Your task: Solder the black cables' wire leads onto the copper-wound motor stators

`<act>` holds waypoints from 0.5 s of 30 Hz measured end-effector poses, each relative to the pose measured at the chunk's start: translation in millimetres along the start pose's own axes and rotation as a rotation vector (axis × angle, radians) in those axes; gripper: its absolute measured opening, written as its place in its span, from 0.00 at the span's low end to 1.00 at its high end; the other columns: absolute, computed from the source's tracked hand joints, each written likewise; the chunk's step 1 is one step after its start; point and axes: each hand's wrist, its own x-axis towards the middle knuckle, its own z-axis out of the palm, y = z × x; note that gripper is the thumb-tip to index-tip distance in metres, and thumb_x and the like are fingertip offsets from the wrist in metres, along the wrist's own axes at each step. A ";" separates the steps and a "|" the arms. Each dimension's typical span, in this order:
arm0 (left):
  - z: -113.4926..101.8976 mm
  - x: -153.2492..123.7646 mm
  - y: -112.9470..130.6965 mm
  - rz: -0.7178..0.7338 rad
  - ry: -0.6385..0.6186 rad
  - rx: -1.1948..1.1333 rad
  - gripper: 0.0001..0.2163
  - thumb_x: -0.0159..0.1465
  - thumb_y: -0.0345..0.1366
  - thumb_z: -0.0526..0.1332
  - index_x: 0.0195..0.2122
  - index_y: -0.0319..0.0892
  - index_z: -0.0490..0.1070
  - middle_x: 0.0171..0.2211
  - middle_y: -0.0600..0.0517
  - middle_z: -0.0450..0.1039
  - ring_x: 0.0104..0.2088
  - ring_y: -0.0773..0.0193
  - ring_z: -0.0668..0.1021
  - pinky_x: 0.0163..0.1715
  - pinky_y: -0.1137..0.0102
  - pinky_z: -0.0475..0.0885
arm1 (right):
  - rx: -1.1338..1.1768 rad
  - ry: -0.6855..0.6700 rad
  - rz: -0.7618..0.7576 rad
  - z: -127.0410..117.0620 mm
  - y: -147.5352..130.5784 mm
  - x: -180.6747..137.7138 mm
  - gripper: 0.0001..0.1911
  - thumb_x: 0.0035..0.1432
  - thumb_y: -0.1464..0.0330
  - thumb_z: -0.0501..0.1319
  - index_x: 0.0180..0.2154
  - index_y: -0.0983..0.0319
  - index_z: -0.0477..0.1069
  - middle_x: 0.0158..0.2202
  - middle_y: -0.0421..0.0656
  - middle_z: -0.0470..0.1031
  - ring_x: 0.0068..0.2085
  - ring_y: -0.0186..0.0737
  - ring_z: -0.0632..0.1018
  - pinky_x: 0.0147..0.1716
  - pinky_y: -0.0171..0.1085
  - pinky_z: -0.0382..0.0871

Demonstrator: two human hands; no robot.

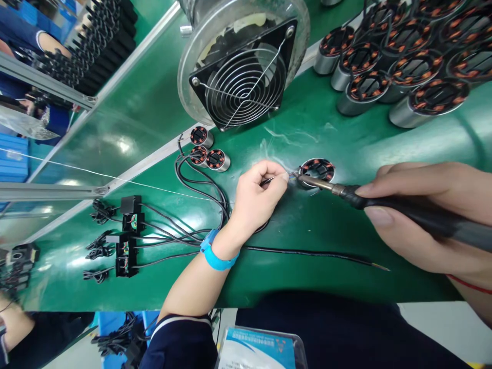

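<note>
Green is the tabletop [154,118], and on it, in front of a black square fan with a wire grille [244,77], a small round stator with copper windings [317,170] is placed. A thin black wire [269,180] is pinched between the fingertips of the left hand [258,193], its end held just beside the stator. A black-handled soldering iron [384,205] is gripped by the right hand [426,215], closed around the handle; the metal tip is brought to the wire end. A blue wristband [215,253] is worn on the left wrist.
</note>
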 end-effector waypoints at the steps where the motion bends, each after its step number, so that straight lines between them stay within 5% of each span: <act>1: 0.1 0.1 -0.2 0.011 0.002 -0.012 0.04 0.58 0.31 0.62 0.26 0.42 0.71 0.24 0.56 0.71 0.26 0.72 0.70 0.27 0.75 0.64 | -0.009 -0.038 -0.054 -1.4 3.6 -2.1 0.03 0.63 0.62 0.63 0.37 0.52 0.74 0.28 0.40 0.77 0.22 0.33 0.74 0.28 0.38 0.77; 12: 0.7 -0.1 -0.8 0.037 -0.011 -0.035 0.04 0.58 0.30 0.62 0.26 0.42 0.71 0.24 0.57 0.71 0.25 0.72 0.70 0.26 0.75 0.64 | -0.063 -0.138 -0.139 -9.0 20.3 -2.9 0.06 0.67 0.61 0.62 0.42 0.55 0.73 0.34 0.43 0.80 0.29 0.37 0.80 0.29 0.37 0.79; 15: 0.6 0.4 -1.0 0.017 -0.009 -0.017 0.04 0.59 0.30 0.63 0.27 0.42 0.71 0.24 0.57 0.71 0.26 0.72 0.70 0.27 0.75 0.65 | -0.186 -0.028 -0.191 1.6 16.1 0.2 0.10 0.69 0.60 0.62 0.50 0.53 0.74 0.41 0.41 0.82 0.36 0.39 0.83 0.35 0.37 0.81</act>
